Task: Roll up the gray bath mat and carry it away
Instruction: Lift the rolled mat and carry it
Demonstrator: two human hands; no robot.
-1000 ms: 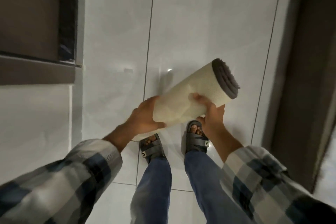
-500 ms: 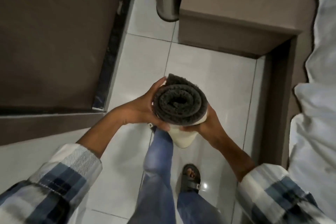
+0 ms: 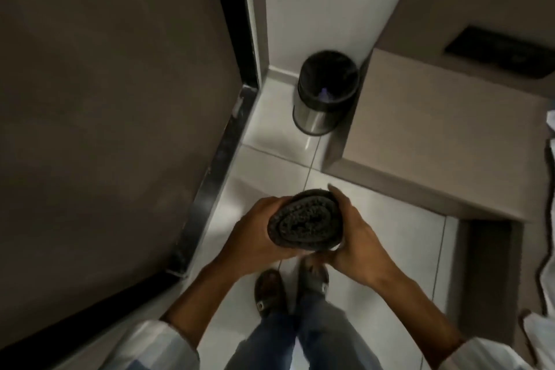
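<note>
The gray bath mat (image 3: pixel 306 224) is rolled into a tight cylinder and stands on end in front of me, its dark spiral end facing the camera. My left hand (image 3: pixel 255 237) wraps its left side. My right hand (image 3: pixel 354 237) cups its right side and underside. Both hands grip it at about waist height above my sandalled feet. The pale backing of the roll is hidden below the hands.
A steel bin (image 3: pixel 326 93) with a black liner stands in the corner ahead on white floor tiles (image 3: pixel 399 231). A dark brown door or panel (image 3: pixel 105 114) fills the left. A beige low cabinet (image 3: pixel 444 153) juts in from the right, with white cloth (image 3: pixel 551 135) at the right edge.
The roll went from lying tilted sideways to standing on end in both hands. My view has swung forward along the floor, bringing the bin and cabinet closer.
</note>
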